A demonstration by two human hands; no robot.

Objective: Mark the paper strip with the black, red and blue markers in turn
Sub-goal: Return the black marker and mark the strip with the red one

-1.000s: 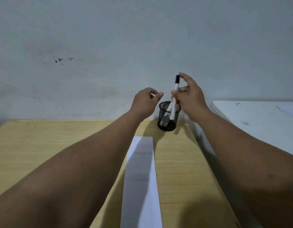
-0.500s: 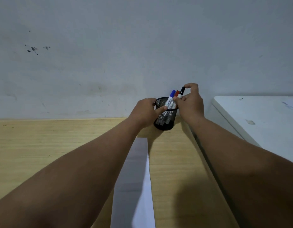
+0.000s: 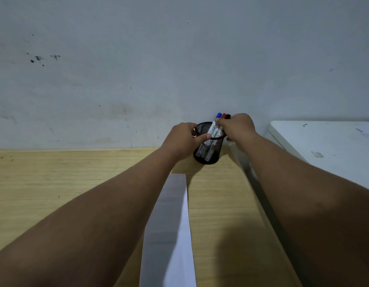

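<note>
A black mesh pen cup (image 3: 208,158) stands at the back of the wooden table (image 3: 55,183), near the wall. Three markers lean in it: the blue-capped marker (image 3: 218,115), the red-capped marker (image 3: 224,115) and the black-capped marker (image 3: 228,116). My left hand (image 3: 181,139) grips the cup's left rim, thumb across the front. My right hand (image 3: 238,127) is closed over the marker tops from the right; which marker it pinches I cannot tell. The white paper strip (image 3: 171,224) lies lengthwise between my forearms, running toward me.
A white table (image 3: 324,146) adjoins the wooden one on the right, with a narrow gap between them. The stained grey wall (image 3: 138,79) rises directly behind the cup.
My right hand has lowered the black marker from above the cup down into it, beside the red and blue ones. My left hand has moved onto the cup's rim.
</note>
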